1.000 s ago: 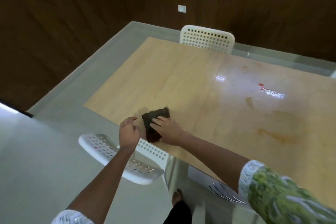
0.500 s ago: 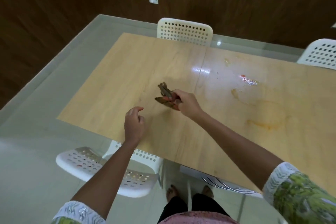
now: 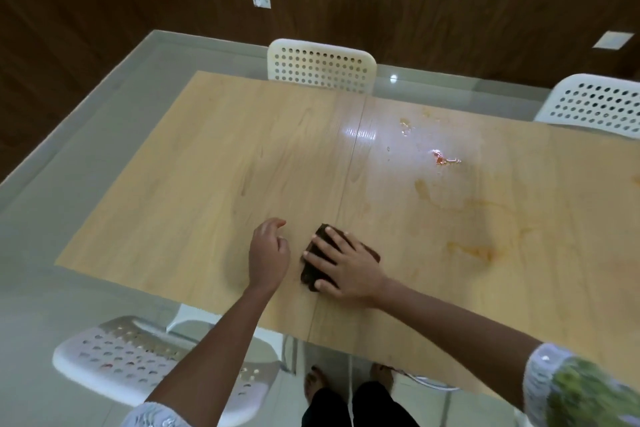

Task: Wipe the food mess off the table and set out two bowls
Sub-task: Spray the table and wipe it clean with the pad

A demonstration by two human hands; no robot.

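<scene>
Pressing dark cloth [image 3: 313,262] flat on bench [image 3: 207,166]: right hand [image 3: 343,265], fingers spread | left hand [image 3: 268,255] hovering just beside, loosely curled, holding nothing | orange food smears [image 3: 474,246] lying beyond right hand

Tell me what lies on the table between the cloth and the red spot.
In the head view, mostly bare wood. From the cloth under the right hand toward the red spot, only a faint orange smear sits on the table.

Dining room: table [image 3: 214,163], perforated chairs [image 3: 322,66]
</scene>
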